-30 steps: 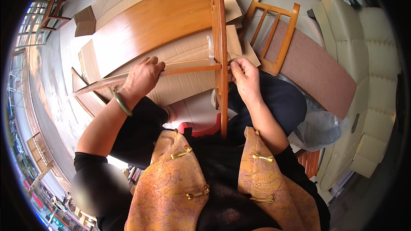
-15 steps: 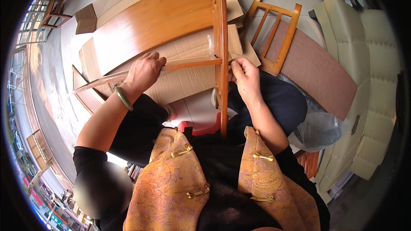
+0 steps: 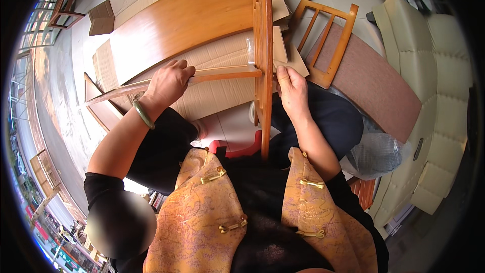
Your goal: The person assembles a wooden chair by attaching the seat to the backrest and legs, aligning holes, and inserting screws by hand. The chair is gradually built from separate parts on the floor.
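Note:
A long wooden rail [image 3: 222, 73] runs from the left and meets an upright slatted wooden frame [image 3: 263, 50], which I see nearly edge-on. My left hand [image 3: 169, 82] is closed over the rail about midway along it. Just right of the frame, level with the joint, is my right hand [image 3: 293, 91]. Its thumb points up and its fingers are curled in. Whatever those fingers hold, if anything, is hidden or too small to name.
A large wooden panel [image 3: 192, 12] lies on cardboard [image 3: 214, 103] ahead. To the right, a small slatted wooden frame [image 3: 331, 65] rests on a brown board [image 3: 376, 88]. Bubble wrap [image 3: 376, 156] and a cream sofa [image 3: 427, 106] lie beyond. A red stool edge [image 3: 245, 149] shows below.
My right hand has shifted slightly right, away from the frame, and its thumb is straighter. My left hand keeps its hold on the rail.

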`<state>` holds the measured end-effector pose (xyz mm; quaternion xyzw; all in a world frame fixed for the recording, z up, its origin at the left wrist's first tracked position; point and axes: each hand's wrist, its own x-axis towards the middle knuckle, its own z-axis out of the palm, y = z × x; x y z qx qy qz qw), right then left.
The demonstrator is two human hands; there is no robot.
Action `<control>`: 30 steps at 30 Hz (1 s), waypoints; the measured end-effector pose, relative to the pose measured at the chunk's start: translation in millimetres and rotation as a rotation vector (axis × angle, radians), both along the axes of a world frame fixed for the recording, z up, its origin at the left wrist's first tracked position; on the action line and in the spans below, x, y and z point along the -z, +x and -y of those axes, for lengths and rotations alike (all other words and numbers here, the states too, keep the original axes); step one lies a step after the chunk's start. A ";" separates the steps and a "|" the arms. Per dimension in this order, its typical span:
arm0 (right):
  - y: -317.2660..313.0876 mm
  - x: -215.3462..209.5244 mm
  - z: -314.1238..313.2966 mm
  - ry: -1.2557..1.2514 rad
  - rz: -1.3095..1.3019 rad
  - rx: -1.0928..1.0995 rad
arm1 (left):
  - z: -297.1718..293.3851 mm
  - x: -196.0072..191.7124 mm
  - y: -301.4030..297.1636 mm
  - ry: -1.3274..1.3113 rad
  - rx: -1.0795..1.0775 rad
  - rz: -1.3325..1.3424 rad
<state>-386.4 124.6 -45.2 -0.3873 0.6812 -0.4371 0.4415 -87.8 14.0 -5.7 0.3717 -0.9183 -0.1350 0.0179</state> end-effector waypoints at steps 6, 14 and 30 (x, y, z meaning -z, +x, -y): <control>4.9 -10.4 -1.0 -0.044 0.248 0.037 | -0.2 -2.6 -2.4 0.030 -0.011 0.085; -0.3 -15.6 -0.4 -0.020 0.366 -0.031 | -1.2 -5.5 -3.3 0.030 -0.014 0.075; -1.9 -14.6 0.6 -0.095 0.409 -0.034 | 3.1 -9.6 -8.8 0.046 -0.028 0.026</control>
